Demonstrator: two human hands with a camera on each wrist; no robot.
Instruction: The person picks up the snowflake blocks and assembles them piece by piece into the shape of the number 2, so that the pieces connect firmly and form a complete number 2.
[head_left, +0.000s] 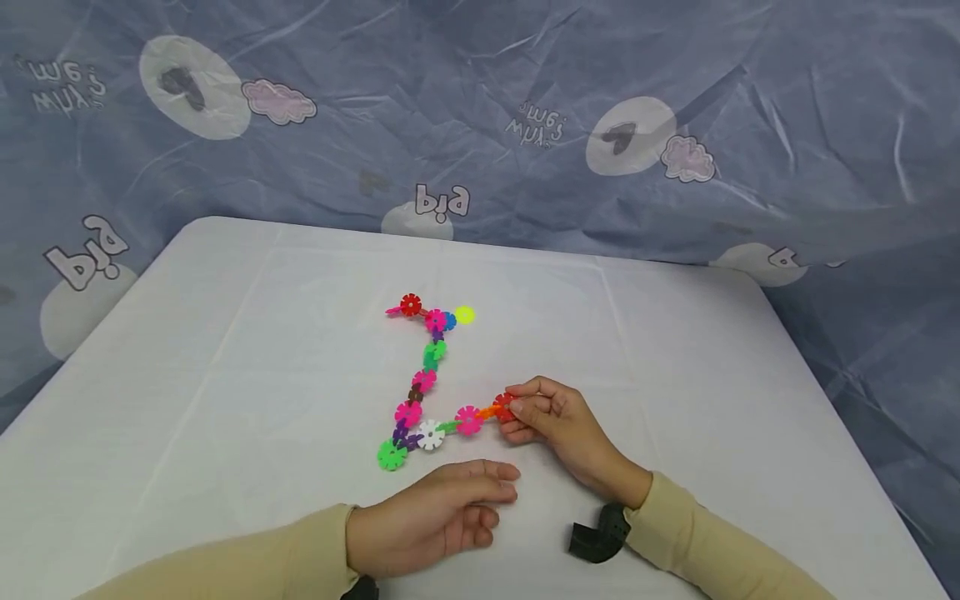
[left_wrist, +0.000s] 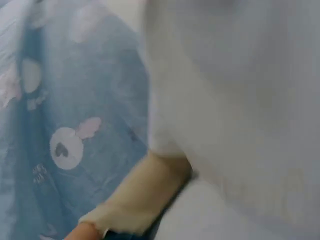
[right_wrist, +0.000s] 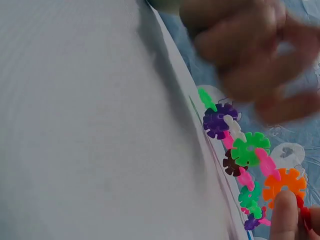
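Note:
Linked plastic snowflake discs form a bent chain [head_left: 424, 381] on the white table. At its near right end, my right hand [head_left: 551, 421] pinches a red disc [head_left: 503, 407] between thumb and fingers. An orange disc [right_wrist: 284, 186] joins that red one in the right wrist view. The chain's corner holds a green disc [head_left: 392, 455], purple ones and a white disc [head_left: 431, 435]. Nearer to me, my left hand [head_left: 442, 512] is held with loosely bent fingers and nothing in it. The left wrist view shows only a sleeve [left_wrist: 145, 192], cloth and table.
A yellow disc [head_left: 465, 315] lies at the chain's far end, by a blue disc [head_left: 450, 321]. A black wrist-worn device [head_left: 600, 533] sits by the right cuff. The white table [head_left: 225, 375] ends at a blue-grey printed curtain [head_left: 480, 108].

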